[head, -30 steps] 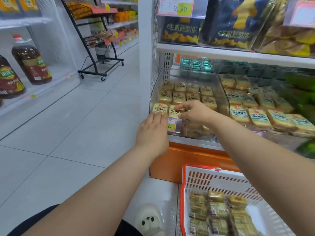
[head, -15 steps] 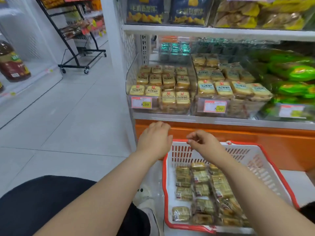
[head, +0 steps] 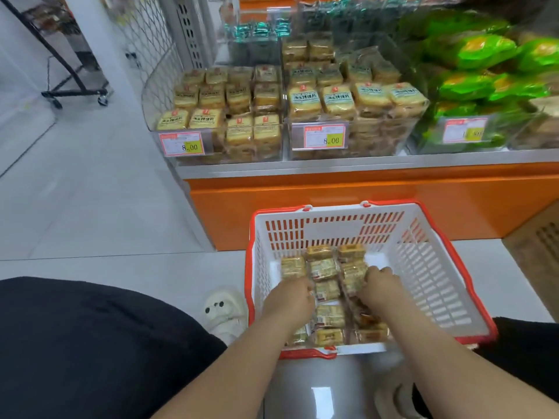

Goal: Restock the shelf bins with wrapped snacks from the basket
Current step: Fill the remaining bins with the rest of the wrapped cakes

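White basket [head: 423, 267] holds wrapped snacks [head: 325, 269] under both hands [head: 290, 297].

Both forearms are bare, with no sleeves, watch or rings to see on the left hand [head: 289, 297] or the right hand [head: 379, 287]. The legs are covered by black cloth [head: 90, 343] with a soft, slightly fuzzy surface. One shoe [head: 225, 313] is cream-white and thick, with small dark dots on top.

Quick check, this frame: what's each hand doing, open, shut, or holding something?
Left hand: down in the basket, fingers curled onto wrapped snacks; grip not confirmable.
Right hand: same, fingers among the snacks; cannot be told.
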Available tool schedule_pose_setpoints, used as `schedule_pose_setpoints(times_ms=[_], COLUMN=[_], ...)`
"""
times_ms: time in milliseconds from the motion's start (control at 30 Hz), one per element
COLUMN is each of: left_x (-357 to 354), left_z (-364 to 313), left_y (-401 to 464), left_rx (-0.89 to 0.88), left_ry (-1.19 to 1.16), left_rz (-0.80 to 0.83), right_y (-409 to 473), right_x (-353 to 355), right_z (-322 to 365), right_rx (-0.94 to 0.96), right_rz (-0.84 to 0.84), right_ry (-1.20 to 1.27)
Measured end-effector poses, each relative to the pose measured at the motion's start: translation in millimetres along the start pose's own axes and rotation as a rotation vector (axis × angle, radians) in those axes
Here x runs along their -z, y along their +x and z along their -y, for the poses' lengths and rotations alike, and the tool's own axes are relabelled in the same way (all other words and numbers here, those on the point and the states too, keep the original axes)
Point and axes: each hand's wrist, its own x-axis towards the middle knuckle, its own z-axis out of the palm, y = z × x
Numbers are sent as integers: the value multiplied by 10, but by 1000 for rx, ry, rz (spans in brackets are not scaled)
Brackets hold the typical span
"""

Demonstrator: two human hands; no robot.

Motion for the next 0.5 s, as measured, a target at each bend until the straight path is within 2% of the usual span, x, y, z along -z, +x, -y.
schedule_pose_setpoints(times_ms=[100,200,333,400,500], left_x=[-134,-220,-251,-247,-184], left_z=[-114,-188,-225,-223,-232], left_y=[99,213,343,381,411], left_rx=[-9,12,38,42,76], left_ry=[-48,-78,-156,-234,-381], left_rz=[7,-7,-23,-34,-71], right_y=[127,234,337,386,369], right_x=[-34,-201,-296,-246,-73], right_z=[132,209,124,114,173], right_rx=[15,6,-16,-55,-17], right_rz=[92,194,81,47,136], right_ry=[15,-105,-126,-4,510])
